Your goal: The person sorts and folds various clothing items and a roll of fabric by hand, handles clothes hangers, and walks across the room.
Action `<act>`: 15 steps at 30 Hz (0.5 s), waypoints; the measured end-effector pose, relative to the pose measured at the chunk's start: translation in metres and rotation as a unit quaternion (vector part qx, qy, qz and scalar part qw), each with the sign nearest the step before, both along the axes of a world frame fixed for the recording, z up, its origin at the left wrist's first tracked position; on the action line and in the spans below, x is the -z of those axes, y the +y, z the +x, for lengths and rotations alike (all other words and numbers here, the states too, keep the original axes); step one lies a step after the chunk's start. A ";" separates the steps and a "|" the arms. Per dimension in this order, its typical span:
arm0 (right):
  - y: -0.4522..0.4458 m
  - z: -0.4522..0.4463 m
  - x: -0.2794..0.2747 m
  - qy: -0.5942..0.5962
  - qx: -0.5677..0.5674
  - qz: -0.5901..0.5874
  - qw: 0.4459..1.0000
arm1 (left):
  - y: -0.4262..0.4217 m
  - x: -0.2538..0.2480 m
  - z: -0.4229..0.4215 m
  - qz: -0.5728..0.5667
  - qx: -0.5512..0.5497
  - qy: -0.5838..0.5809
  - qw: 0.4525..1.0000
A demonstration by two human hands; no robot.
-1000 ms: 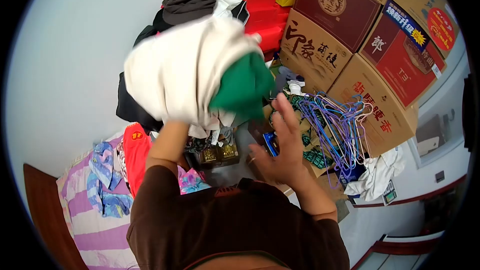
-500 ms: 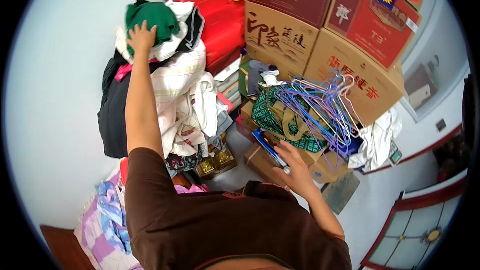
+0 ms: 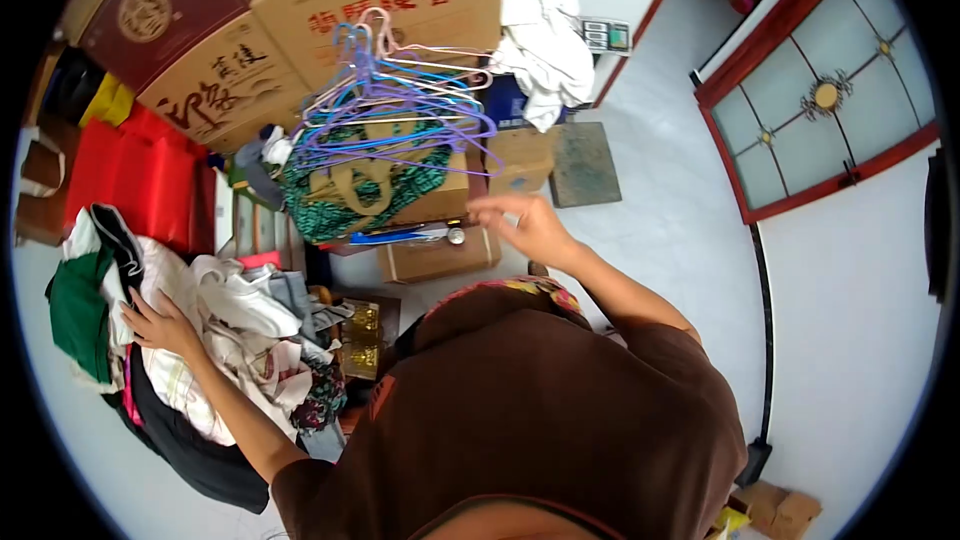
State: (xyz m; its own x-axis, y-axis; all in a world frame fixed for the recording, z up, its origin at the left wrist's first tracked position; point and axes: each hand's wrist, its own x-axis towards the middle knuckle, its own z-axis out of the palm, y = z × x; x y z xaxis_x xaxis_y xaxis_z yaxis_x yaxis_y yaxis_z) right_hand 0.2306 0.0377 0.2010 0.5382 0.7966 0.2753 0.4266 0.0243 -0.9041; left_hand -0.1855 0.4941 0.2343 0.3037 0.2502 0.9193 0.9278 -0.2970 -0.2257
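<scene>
I have the clothes pile (image 3: 238,340) at lower left, my left hand (image 3: 166,326) resting on it, fingers spread wide — my right hand (image 3: 535,230) is half-curled near the upper-centre hangers (image 3: 388,102), its grip unclear from here.

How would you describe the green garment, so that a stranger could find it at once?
Find the clothes pile by the person's left hand. At the pile's left edge lies the green garment. Its plain green sets it apart from the white cloth and black cloth beside it.
</scene>
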 end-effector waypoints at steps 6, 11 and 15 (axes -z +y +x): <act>-0.037 0.104 0.016 0.026 0.239 0.063 0.969 | -0.121 0.116 0.051 -0.200 0.062 -0.011 0.978; -0.042 0.230 0.093 -0.121 0.361 -0.118 0.917 | -0.220 0.178 0.108 -0.389 0.159 -0.067 0.905; -0.025 0.311 0.142 -0.136 0.409 -0.191 0.882 | -0.283 0.159 0.177 -0.503 0.262 -0.112 0.816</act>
State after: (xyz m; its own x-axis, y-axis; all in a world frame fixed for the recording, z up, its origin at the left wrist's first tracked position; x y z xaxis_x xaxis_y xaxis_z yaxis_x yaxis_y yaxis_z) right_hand 0.5412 0.0123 0.0592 0.9315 0.2343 0.2783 0.3618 -0.6764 -0.6415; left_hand -0.0089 0.2114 0.0755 0.4642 0.8016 0.3766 0.5985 -0.5974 0.5338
